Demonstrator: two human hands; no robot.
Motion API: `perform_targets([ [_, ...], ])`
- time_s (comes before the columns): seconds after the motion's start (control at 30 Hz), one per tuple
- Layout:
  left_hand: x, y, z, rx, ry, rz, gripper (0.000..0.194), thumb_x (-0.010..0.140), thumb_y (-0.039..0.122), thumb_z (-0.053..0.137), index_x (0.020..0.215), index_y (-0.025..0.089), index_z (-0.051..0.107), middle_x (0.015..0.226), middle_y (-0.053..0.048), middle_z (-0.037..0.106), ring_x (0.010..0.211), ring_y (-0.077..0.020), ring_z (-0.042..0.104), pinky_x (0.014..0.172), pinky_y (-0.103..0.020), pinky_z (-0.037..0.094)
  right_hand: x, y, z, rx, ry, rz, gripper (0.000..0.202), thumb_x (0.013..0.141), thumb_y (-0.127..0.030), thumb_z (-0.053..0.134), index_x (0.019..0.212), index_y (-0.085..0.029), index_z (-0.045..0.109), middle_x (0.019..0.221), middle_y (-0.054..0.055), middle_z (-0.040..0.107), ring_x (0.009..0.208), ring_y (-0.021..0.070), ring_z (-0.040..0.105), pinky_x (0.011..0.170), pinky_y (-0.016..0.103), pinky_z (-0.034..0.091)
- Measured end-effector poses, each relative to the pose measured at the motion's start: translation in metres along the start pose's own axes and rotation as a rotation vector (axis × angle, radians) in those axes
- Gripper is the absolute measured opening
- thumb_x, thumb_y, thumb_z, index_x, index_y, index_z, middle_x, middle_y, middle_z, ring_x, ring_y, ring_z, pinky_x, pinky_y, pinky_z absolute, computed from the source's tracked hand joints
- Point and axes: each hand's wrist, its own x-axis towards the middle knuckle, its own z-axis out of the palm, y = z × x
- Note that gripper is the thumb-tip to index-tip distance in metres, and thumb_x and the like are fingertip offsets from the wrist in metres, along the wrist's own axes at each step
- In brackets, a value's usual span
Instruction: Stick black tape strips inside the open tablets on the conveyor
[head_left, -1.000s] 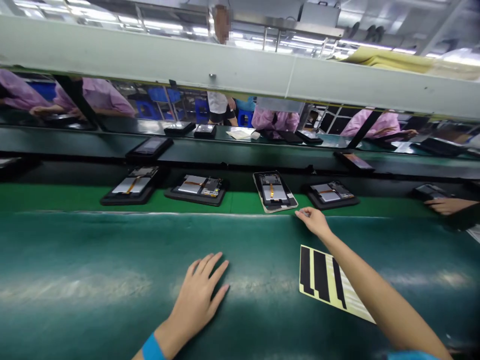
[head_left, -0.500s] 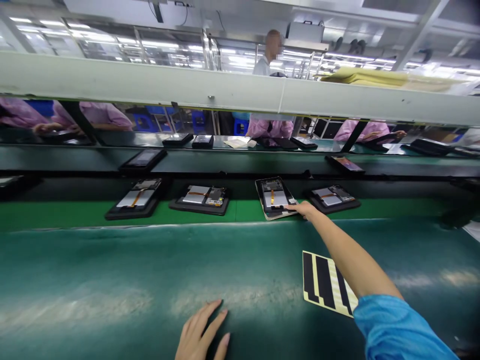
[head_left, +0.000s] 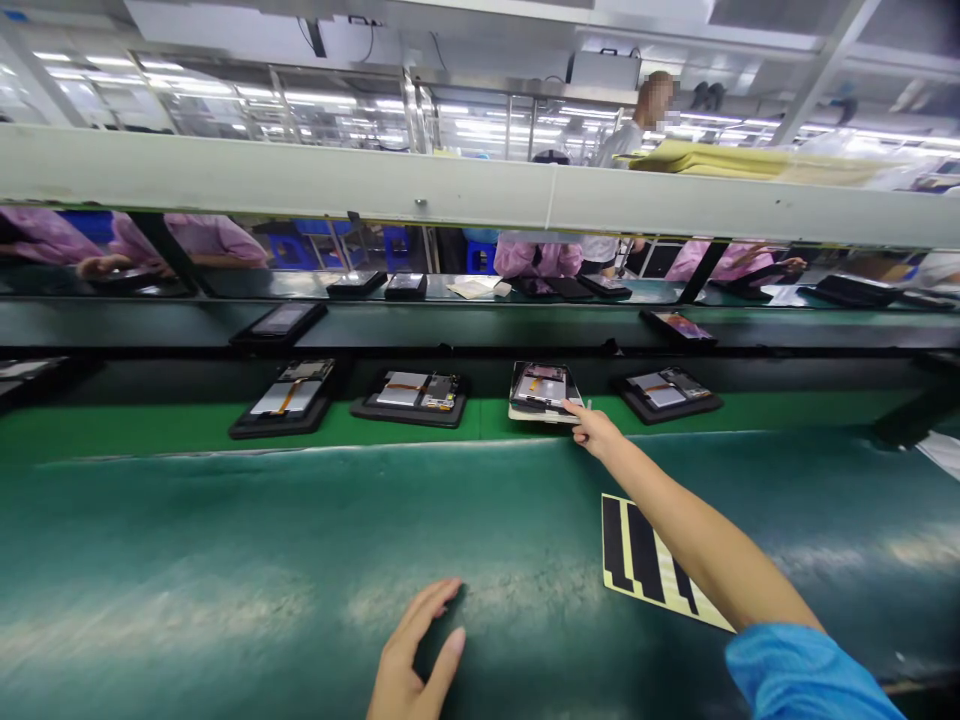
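My right hand (head_left: 598,430) reaches far forward and pinches the near right corner of an opened tablet (head_left: 541,388). That tablet shows a silver battery and an orange ribbon cable, and rests on a pale-edged tray or board on the green belt (head_left: 487,420). Low in the picture is my left hand (head_left: 420,645), thumb and fingers apart, holding nothing over the green worktop (head_left: 247,560). Under my right forearm lies a pale yellow sheet (head_left: 637,550) with black strips, partly covered by the arm.
More opened tablets lie on dark trays: one (head_left: 667,392) to the right, others (head_left: 412,395), (head_left: 289,400) to the left. A shelf (head_left: 465,325) behind carries further devices. A long white beam (head_left: 300,170) crosses above. People in pink sleeves (head_left: 536,257) work opposite.
The tablet at my right hand now appears tilted, its near edge higher. My left hand has shifted slightly right and its fingers have drawn together. A person behind has moved right.
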Motion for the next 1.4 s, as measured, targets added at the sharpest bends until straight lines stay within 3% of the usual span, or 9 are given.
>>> perform_targets([
  [0.23,0.053,0.047,0.04,-0.779,0.067,-0.474,0.071,0.07,0.061,0.083,0.124,0.017,0.066,0.126,-0.018,0.071,0.11,-0.0302,0.071,0.09,-0.038,0.059,-0.087,0.042,0.028,0.183,-0.122,0.022,0.035,0.081,-0.035,0.082,0.08,-0.02,0.051,0.057,-0.013,0.033,0.041,0.003,0.019,0.036,0.017,0.016],
  [0.4,0.083,0.059,0.073,-1.055,0.126,-0.548,0.066,0.062,0.056,0.089,0.109,0.015,0.068,0.115,-0.018,0.075,0.106,-0.0313,0.072,0.09,-0.041,0.057,-0.156,0.091,0.039,0.208,-0.311,0.056,0.051,0.063,-0.05,0.09,0.087,-0.018,0.057,0.059,-0.012,0.039,0.045,0.0033,0.022,0.04,0.017,0.021],
  [0.5,0.09,0.057,0.077,-1.06,0.215,-0.507,0.063,0.062,0.052,0.09,0.109,0.016,0.068,0.113,-0.013,0.076,0.108,-0.03,0.071,0.094,-0.04,0.056,-0.185,0.11,0.035,0.067,-0.51,0.063,0.052,0.065,-0.053,0.087,0.097,-0.019,0.063,0.064,-0.01,0.046,0.048,0.0044,0.024,0.042,0.017,0.021],
  [0.7,0.079,0.05,0.041,-0.949,0.212,-0.476,0.059,0.061,0.039,0.092,0.108,0.012,0.071,0.11,-0.013,0.077,0.109,-0.0309,0.071,0.102,-0.043,0.052,-0.205,0.108,0.009,-0.46,-0.821,-0.261,0.028,0.079,-0.04,0.076,0.097,-0.02,0.073,0.086,0.001,0.071,0.058,0.0089,0.046,0.052,0.021,0.034],
  [0.93,0.028,0.039,-0.029,-0.806,-0.047,-0.523,0.054,0.07,0.038,0.087,0.115,0.014,0.071,0.109,-0.013,0.077,0.101,-0.0289,0.073,0.098,-0.043,0.054,-0.217,0.086,-0.011,-0.743,-0.762,-0.629,0.021,0.093,-0.038,0.063,0.105,-0.027,0.076,0.094,0.003,0.076,0.08,0.0181,0.066,0.06,0.024,0.047],
  [1.07,0.0,0.032,-0.054,-0.589,-0.231,-0.47,0.052,0.078,0.045,0.078,0.12,0.015,0.07,0.095,-0.008,0.076,0.089,-0.0243,0.071,0.088,-0.038,0.056,-0.21,0.086,0.009,-0.74,-0.853,-0.793,0.015,0.097,-0.033,0.059,0.099,-0.025,0.073,0.091,0.002,0.076,0.083,0.0178,0.07,0.068,0.024,0.051],
  [1.17,-0.012,0.023,-0.069,-0.147,-0.087,-0.382,0.051,0.082,0.048,0.072,0.121,0.016,0.069,0.09,-0.005,0.072,0.072,-0.0177,0.063,0.069,-0.03,0.053,-0.2,0.094,0.032,-0.769,-0.881,-0.995,0.016,0.1,-0.028,0.055,0.095,-0.023,0.07,0.093,0.004,0.074,0.084,0.0176,0.071,0.076,0.027,0.052],
  [1.27,-0.016,0.019,-0.081,0.201,0.101,-0.252,0.036,0.087,0.043,0.065,0.112,0.019,0.071,0.091,-0.004,0.067,0.069,-0.0145,0.057,0.063,-0.026,0.047,-0.193,0.104,0.053,-0.891,-0.818,-1.178,0.016,0.101,-0.027,0.053,0.097,-0.022,0.068,0.102,0.006,0.073,0.081,0.0172,0.071,0.067,0.026,0.05],
  [1.4,-0.012,0.028,-0.081,0.344,0.051,-0.149,0.019,0.093,0.033,0.056,0.094,0.02,0.07,0.083,-0.001,0.063,0.07,-0.0144,0.056,0.065,-0.026,0.043,-0.191,0.115,0.068,-1.088,-0.733,-1.336,0.011,0.099,-0.029,0.058,0.099,-0.022,0.066,0.111,0.007,0.072,0.072,0.0162,0.07,0.059,0.025,0.047],
])
